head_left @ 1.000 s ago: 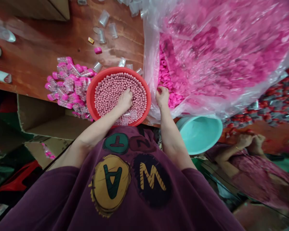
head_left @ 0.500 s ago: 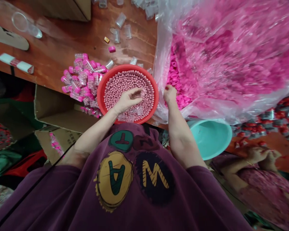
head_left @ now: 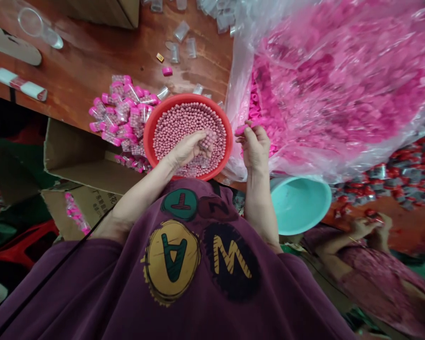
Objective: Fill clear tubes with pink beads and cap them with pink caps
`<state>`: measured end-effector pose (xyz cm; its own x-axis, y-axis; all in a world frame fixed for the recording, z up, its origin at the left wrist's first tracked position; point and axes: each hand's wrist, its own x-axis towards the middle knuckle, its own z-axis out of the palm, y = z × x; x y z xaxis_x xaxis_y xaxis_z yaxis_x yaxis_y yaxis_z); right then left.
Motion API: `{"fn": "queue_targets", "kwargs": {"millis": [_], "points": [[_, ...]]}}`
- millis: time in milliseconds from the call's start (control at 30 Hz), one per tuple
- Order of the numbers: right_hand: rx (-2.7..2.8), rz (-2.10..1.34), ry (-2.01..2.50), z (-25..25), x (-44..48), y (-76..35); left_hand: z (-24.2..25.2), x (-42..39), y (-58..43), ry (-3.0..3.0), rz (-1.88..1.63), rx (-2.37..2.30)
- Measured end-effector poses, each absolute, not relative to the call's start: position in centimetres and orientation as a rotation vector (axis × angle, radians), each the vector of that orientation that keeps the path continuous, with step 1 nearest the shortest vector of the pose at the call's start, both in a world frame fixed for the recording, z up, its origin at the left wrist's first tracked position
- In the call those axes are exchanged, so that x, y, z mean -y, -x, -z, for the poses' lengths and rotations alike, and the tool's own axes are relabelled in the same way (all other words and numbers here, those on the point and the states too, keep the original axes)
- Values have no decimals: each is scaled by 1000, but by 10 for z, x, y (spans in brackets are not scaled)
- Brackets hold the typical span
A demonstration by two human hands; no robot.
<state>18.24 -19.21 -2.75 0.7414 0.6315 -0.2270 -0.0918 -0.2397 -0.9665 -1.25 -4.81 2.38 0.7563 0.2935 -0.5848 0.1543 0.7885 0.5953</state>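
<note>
My left hand (head_left: 188, 150) is over the red basin (head_left: 148, 137) of small pink beads (head_left: 173, 123), its fingers closed around a clear little bottle (head_left: 208, 137) with beads in it. Several more clear bottles (head_left: 194, 169) lie on the beads near my wrist. To the right of the basin, my right hand (head_left: 257, 145) pinches a bright pink cap (head_left: 242, 129) between thumb and fingers. Behind that hand, a large plastic bag (head_left: 239, 85) spreads open, full of loose pink caps (head_left: 276, 94). Left of the basin is a pile of filled, pink-capped bottles (head_left: 123, 113).
Clear empty bottles (head_left: 182, 31) lie farther back on the wooden table (head_left: 92, 61). A turquoise basin (head_left: 301, 203) is right of my forearm. An open cardboard box (head_left: 88, 151) stands below the table's left edge. At right, another person's hands (head_left: 371, 226) work beside red-capped bottles (head_left: 403, 174).
My right hand has come out from the caps at the bag's edge with a pink cap in its fingers. My left hand stays over the basin, its bottle slightly turned.
</note>
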Motion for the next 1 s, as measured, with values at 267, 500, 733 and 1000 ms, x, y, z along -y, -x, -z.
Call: {"fn": "queue_targets", "kwargs": {"millis": [267, 500, 733, 1000], "points": [[696, -673, 1646, 3, 171, -128, -21, 48, 16, -716, -109, -730], [864, -651, 1697, -8, 182, -136, -13, 41, 24, -759, -152, -745], [854, -603, 1758, 2, 178, -142, -19, 47, 21, -738, -108, -827], [535, -911, 1611, 0, 173, -151, -22, 49, 17, -736, -110, -853]]}}
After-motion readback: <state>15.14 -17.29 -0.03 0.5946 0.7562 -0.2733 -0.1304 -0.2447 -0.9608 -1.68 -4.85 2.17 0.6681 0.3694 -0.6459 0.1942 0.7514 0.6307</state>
